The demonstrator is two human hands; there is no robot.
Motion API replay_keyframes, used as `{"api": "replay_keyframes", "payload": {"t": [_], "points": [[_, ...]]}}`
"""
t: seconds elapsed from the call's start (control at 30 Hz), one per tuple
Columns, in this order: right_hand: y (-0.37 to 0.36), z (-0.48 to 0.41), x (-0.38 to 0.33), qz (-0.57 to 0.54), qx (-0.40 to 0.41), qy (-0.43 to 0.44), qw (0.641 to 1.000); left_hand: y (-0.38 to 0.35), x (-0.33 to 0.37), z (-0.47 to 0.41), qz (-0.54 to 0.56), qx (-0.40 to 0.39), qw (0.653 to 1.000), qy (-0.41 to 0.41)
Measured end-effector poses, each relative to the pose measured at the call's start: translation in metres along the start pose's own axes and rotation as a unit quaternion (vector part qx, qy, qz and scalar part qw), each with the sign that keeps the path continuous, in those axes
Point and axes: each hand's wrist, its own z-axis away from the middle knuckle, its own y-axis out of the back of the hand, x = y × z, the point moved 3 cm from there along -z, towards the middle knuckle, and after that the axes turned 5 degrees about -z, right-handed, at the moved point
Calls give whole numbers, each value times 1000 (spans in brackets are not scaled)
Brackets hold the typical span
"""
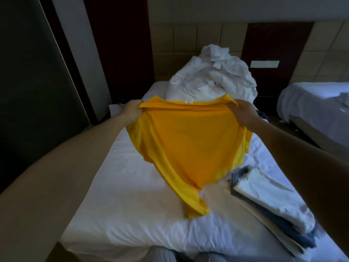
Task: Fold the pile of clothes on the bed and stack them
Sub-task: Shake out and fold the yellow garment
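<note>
Bed (pixel 120 220), white sheet, fills most of the view; the person stands at its foot. A heap of white bedding (pixel 213 80) is bunched at the head end.

Yellow T-shirt (pixel 188 140) is the item in hand. It's held up over mid-bed, spread btw both hands, collar edge on top, body hanging down. The lower end narrows into a twisted tail that lies on the sheet.

Folded stack (pixel 264 203) sits on the R side of the bed, near the edge: white piece on top, blue-grey and cream layers under it. The shirt's lower R edge hangs just beside the stack's far corner; touching or not, can't tell.

L hand (pixel 133 110) grips the shirt's L shoulder, fingers curled into bunched fabric. R hand (pixel 243 112) does likewise at the R shoulder, cloth gathered under the fingers. A small white label (pixel 188 100) shows at the collar.

Step, as I judge it: opening the shirt out before laying it flat; no fold made yet.

Risks:
- The twisted tail goes down bunched and gives a creased, crooked fold unless shaken loose first.
- Laid too far R, the shirt drapes over the stack and drags the top layers askew, esp. w/ the stack so near the edge.
- Fabric looks thin and the grip is on gathered cloth, so one shoulder could slip out and the shirt drop lopsided.
</note>
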Motion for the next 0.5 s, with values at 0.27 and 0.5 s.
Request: {"api": "replay_keyframes", "payload": {"t": [0.27, 0.5], "points": [[8, -74, -64, 11, 15, 67, 998, 65, 40, -67, -20, 87, 996, -18], [21, -99, -88, 14, 47, 121, 991, 102, 50, -77, -74, 135, 986, -64]]}}
